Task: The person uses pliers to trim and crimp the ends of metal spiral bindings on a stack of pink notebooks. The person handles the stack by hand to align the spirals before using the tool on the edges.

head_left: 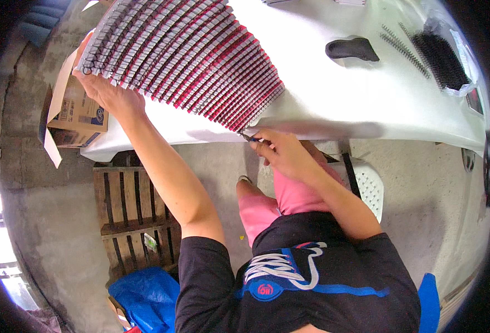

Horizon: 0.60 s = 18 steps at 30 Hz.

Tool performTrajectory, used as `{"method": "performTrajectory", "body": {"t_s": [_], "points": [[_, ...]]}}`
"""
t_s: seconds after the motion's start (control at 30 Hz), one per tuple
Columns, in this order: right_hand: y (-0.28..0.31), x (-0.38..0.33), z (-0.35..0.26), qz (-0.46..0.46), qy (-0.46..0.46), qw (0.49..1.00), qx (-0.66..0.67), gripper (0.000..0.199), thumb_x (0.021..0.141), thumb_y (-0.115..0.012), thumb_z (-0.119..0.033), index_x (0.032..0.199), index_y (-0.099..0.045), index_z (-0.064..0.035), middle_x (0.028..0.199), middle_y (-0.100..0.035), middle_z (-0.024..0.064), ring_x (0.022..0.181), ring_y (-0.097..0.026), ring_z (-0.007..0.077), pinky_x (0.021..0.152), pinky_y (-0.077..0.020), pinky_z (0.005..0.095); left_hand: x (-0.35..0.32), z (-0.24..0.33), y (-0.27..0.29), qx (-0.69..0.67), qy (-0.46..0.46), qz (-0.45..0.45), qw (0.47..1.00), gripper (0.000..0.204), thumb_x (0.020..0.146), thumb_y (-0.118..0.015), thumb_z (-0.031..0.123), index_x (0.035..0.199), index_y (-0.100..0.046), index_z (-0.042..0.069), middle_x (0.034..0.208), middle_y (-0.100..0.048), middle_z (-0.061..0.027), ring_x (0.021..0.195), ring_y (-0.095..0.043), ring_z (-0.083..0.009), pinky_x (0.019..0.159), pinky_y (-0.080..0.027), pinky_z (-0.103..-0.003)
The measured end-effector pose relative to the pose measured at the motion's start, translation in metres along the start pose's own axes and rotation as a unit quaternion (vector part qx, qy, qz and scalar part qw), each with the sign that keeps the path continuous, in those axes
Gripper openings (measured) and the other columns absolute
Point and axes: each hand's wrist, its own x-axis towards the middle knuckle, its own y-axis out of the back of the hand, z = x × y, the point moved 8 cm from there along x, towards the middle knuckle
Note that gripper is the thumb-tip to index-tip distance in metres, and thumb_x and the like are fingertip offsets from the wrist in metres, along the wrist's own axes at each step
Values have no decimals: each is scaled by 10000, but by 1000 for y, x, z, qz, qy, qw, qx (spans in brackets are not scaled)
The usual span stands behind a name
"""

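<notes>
A long fanned row of spiral-bound booklets (pixel 184 61), white and red with black plastic coils, lies across the white-covered table. At its left end my left hand (pixel 109 94) grips the edge of the row, its fingertips partly hidden behind the booklets. My right hand (pixel 275 149) is closed around small dark pliers (pixel 247 137) with a touch of blue, mostly covered by my fingers. Their tip meets the coil end at the row's near corner, at the table's front edge.
On the white table (pixel 322 83) lie a black curved object (pixel 351 50), loose black coils (pixel 405 49) and a plastic bag of coils (pixel 440 58). A cardboard box (pixel 78 114) stands left. Below are a wooden pallet (pixel 131 200), a blue bag (pixel 145 299) and a white perforated seat (pixel 371 188).
</notes>
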Motion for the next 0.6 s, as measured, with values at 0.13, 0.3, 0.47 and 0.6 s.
{"method": "performTrajectory", "body": {"t_s": [0.13, 0.3, 0.47, 0.6], "points": [[9, -28, -35, 203, 173, 920, -288, 304, 818, -607, -247, 1076, -550, -98, 960, -567, 118, 875, -574, 284, 765, -445, 420, 0, 6, 0, 2, -19, 3, 1000, 537, 974, -265, 465, 1174, -484, 17, 1127, -573, -135, 995, -604, -196, 882, -524, -323], [9, -36, -38, 226, 195, 885, -357, 318, 778, -630, -246, 1057, -555, -112, 1025, -552, 112, 975, -535, 271, 836, -395, 427, -3, 1, 1, -59, 40, 0, 997, 567, 971, -246, 483, 1185, -477, 12, 1119, -575, -138, 995, -606, -199, 875, -528, -330], [8, -37, -39, 236, 226, 879, -348, 377, 776, -652, -231, 1119, -555, -106, 1010, -554, 103, 950, -539, 272, 807, -396, 422, -5, -10, 1, -81, 60, 7, 995, 570, 970, -246, 487, 1185, -485, 17, 1105, -586, -132, 989, -609, -196, 872, -528, -332], [10, -39, -43, 243, 233, 873, -354, 375, 771, -650, -234, 1112, -554, -108, 1012, -548, 107, 945, -537, 274, 804, -395, 421, 0, -5, 4, -62, 31, 10, 998, 571, 967, -264, 489, 1188, -488, 13, 1122, -577, -130, 993, -603, -201, 879, -518, -333]]}}
